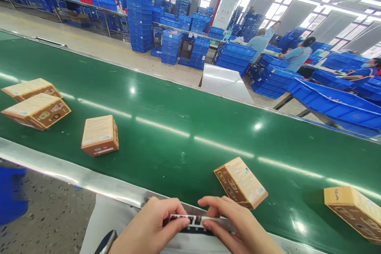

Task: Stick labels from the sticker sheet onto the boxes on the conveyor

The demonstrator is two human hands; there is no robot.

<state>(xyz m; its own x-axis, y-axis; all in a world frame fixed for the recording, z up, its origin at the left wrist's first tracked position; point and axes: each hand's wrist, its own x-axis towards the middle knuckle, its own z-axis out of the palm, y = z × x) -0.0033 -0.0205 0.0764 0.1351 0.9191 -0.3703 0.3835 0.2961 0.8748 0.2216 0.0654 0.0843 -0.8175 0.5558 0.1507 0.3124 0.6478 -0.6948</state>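
Observation:
Low in the head view, just over the near metal edge of the conveyor, I hold a thin, flat printed piece [197,220] with white, dark and red parts, seen nearly edge-on; its exact kind I cannot make out. My left hand [153,226] pinches one end between thumb and fingers. At the other end, the thumb and fingers of my right hand [241,226] close on it. Beyond my right hand lies a brown and cream printed box [245,180] on the green conveyor belt [166,158], touched by neither hand.
Other boxes lie on the belt: one [99,133] left of middle, two side by side [44,111] far left, one [354,210] at right. Blue crates [138,18] stand stacked across the aisle, where several people work. A blue tray [336,101] sits beyond the belt's right side.

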